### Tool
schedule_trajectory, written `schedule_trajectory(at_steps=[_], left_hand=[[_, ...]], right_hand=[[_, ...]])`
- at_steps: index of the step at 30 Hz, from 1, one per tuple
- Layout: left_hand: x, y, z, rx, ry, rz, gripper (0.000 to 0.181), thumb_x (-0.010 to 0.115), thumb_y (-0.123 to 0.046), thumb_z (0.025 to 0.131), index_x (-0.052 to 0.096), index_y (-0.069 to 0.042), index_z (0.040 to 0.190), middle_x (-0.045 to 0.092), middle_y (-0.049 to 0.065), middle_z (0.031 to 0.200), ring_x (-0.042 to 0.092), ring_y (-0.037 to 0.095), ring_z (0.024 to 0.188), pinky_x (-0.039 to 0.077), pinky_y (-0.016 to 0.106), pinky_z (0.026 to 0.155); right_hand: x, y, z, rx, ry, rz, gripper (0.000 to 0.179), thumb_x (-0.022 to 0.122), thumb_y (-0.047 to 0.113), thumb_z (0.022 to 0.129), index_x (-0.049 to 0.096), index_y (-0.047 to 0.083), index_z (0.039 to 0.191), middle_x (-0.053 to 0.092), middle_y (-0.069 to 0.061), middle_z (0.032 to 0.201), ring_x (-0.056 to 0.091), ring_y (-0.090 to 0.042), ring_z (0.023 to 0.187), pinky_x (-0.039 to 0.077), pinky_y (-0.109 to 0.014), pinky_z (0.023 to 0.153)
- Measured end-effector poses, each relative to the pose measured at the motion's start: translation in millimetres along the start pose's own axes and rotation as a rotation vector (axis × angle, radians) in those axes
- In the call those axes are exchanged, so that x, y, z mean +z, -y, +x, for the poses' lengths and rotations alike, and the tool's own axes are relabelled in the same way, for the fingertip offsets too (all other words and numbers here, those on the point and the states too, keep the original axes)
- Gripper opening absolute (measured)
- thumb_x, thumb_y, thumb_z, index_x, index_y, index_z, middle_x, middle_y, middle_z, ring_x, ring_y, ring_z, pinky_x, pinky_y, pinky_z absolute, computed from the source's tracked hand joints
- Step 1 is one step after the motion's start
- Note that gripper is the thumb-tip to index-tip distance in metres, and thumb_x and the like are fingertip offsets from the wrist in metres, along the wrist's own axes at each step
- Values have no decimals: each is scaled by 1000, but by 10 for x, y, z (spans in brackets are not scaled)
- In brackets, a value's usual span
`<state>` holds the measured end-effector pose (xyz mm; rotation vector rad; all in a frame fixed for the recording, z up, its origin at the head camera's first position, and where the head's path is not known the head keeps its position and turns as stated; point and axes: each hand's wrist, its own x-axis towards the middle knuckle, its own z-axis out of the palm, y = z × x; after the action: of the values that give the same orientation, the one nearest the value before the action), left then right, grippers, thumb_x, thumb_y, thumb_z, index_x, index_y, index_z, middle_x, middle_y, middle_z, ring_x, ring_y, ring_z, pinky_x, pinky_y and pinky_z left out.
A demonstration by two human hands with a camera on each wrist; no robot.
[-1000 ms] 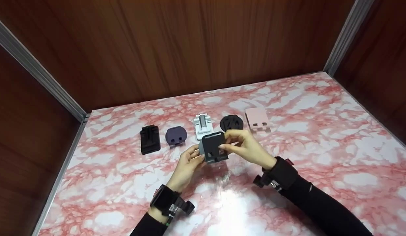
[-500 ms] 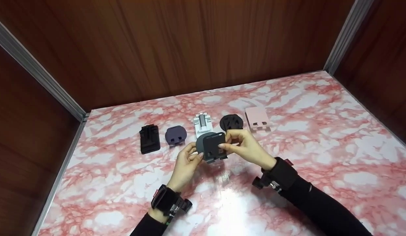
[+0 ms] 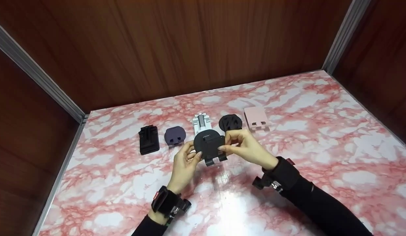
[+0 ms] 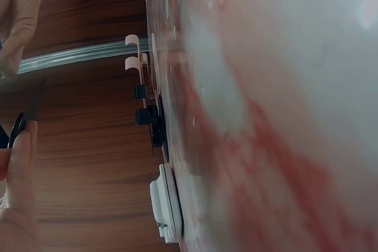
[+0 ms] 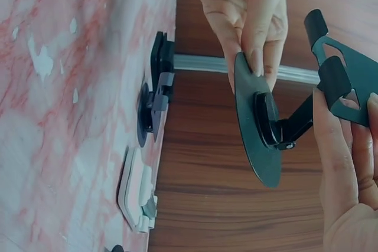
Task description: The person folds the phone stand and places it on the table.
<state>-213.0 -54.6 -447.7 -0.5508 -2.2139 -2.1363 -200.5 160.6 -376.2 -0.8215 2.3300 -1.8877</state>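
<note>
Both hands hold a dark phone stand (image 3: 207, 144) with a round base, raised over the marbled table. In the right wrist view its hinged arm is unfolded, so the round base (image 5: 247, 110) stands apart from the hooked phone plate (image 5: 360, 72). My left hand (image 3: 184, 165) pinches the base's left edge between thumb and fingers. The right hand (image 3: 247, 148) grips the plate's right side, thumb in front. At the left edge of the left wrist view, fingers (image 4: 20, 169) meet a thin dark edge of the stand.
Behind the hands lies a row of stands: a black folded one (image 3: 149, 141), a purple round one (image 3: 173, 135), a white one (image 3: 202, 123), a black round one (image 3: 230, 122) and a pink one (image 3: 256, 115). Wood-grain panels (image 3: 203, 49) enclose the table.
The round base has swung out from behind the plate and now faces the head camera, further left and up. My left hand has shifted slightly left with it; the right hand has hardly moved.
</note>
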Motion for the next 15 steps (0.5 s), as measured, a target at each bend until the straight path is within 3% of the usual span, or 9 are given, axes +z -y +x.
schedule_trajectory(at_steps=[8, 15], left_hand=[[35, -264, -66, -15, -10, 42, 32, 56, 3, 88, 50, 7, 119, 61, 25, 115, 66, 31, 98, 55, 26, 82], [39, -284, -81, 41, -12, 93, 31, 56, 5, 87, 52, 8, 118, 63, 25, 112, 66, 31, 97, 56, 29, 81]], right_hand=[[-42, -229, 22, 30, 29, 57, 20, 66, 4, 83, 53, -6, 73, 60, -8, 76, 65, -13, 66, 58, -40, 64], [-111, -257, 24, 53, 51, 121, 23, 67, 11, 83, 53, -4, 73, 64, -8, 74, 65, -15, 64, 58, -41, 61]])
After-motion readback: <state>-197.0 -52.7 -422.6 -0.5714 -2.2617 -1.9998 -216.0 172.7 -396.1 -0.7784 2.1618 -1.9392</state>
